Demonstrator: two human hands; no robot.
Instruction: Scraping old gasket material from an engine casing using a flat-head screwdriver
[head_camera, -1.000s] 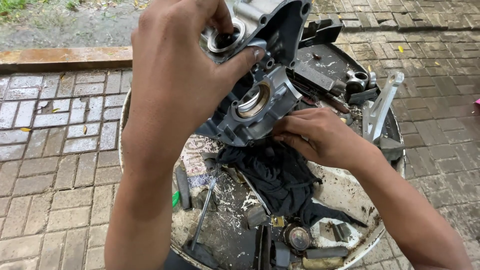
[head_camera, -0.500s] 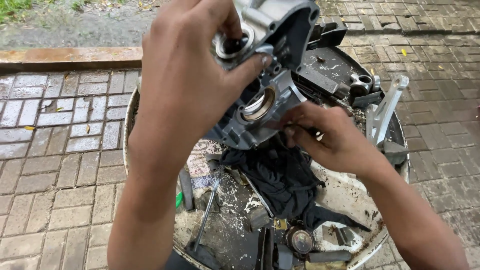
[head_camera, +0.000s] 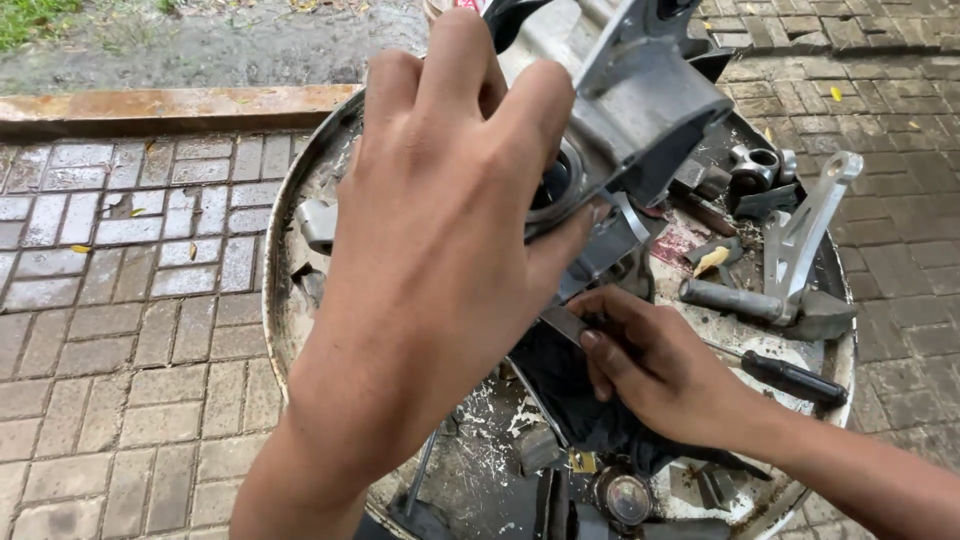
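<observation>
The left hand (head_camera: 450, 230) is clamped over the top of a grey metal casing (head_camera: 640, 110), fingers wrapped round it and thumb pressed by its bearing ring, which keeps the casing lifted and tilted above the far side of the round tray (head_camera: 275, 300). The right hand (head_camera: 655, 365) grips its lower edge from beneath, over a dark cloth (head_camera: 570, 395), apparently steadying it. A screwdriver (head_camera: 790, 378) and a bracket (head_camera: 800, 235) lie near the tray's right rim.

The engine casing (head_camera: 650, 100) is dull silver-grey with a darker ring around its bearing hole. Under it lies a black rag (head_camera: 570, 390). The round metal tray (head_camera: 285, 300) is grimy grey, flecked with white. A black-handled screwdriver (head_camera: 790, 377) lies beside a pale silver bracket (head_camera: 805, 235). The paving (head_camera: 120, 300) is grey brick with a rust-brown kerb (head_camera: 170, 105).
</observation>
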